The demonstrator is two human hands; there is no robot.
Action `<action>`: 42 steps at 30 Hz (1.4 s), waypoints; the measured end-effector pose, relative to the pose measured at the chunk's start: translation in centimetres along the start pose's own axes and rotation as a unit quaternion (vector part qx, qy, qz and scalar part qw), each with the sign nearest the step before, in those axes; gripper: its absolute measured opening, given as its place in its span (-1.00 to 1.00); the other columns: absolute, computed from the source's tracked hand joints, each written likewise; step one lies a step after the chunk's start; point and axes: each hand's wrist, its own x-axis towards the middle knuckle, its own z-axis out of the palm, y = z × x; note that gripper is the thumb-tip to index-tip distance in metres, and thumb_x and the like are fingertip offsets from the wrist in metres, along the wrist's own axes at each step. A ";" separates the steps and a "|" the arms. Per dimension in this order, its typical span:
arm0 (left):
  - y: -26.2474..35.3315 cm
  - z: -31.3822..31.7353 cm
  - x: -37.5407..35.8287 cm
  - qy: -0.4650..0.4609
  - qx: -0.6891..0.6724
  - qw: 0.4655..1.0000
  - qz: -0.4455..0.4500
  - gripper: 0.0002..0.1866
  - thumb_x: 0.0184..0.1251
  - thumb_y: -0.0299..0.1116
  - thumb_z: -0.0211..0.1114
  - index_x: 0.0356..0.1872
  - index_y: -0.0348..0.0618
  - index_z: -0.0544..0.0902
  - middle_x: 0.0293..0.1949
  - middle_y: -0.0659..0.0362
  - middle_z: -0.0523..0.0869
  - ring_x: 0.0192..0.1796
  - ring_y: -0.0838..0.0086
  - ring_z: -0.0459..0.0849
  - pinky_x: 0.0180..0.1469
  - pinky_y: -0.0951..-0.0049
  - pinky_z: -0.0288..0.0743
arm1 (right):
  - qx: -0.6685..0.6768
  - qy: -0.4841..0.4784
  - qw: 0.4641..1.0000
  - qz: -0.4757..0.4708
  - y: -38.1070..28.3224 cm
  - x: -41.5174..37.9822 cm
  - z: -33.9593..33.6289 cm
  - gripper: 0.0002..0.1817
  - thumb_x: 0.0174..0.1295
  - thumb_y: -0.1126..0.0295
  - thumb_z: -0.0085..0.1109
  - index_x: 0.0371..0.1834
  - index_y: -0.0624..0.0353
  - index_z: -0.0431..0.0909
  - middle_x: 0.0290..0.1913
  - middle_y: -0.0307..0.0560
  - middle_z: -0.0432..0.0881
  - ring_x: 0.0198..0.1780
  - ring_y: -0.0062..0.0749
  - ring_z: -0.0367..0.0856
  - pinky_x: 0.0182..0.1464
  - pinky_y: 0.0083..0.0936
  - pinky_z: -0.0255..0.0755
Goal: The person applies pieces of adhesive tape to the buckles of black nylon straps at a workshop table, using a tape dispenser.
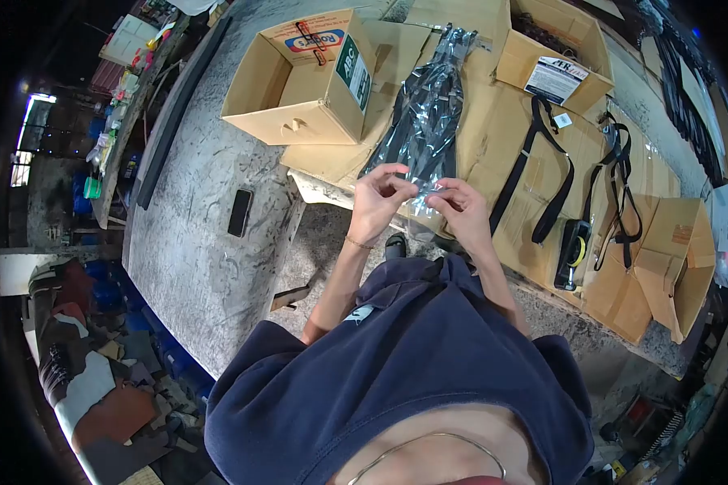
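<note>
A long, shiny clear plastic bag (429,113) with black material inside lies on flattened cardboard, its near end reaching the table edge in front of me. My left hand (376,200) pinches the near end of this bag between thumb and fingers. Close beside it, my right hand (463,212) pinches the same end from the other side. To the right, a black strap (534,170) lies in a loop on the cardboard. More thin black straps (619,174) with buckles lie farther right. A black tape dispenser (573,255) with a yellow part is near the right table edge.
A cardboard box (299,81) with a green label stands at the back left. Another box (554,56) holding dark items is at the back right. An open carton (675,267) sits at the right edge. On the grey table lies a phone (240,212).
</note>
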 end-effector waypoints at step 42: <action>1.5 2.7 0.3 -0.011 0.218 0.975 -0.037 -0.37 -0.05 -0.43 0.51 0.06 -0.24 0.38 -0.34 0.14 0.66 -0.29 0.56 0.62 -0.30 0.62 0.46 | 0.020 -0.031 0.999 0.030 -1.0 -0.3 0.0 -0.47 0.01 0.68 0.30 0.09 0.23 0.38 -0.33 -0.06 0.68 -0.26 -0.53 0.66 -0.19 -0.66 0.50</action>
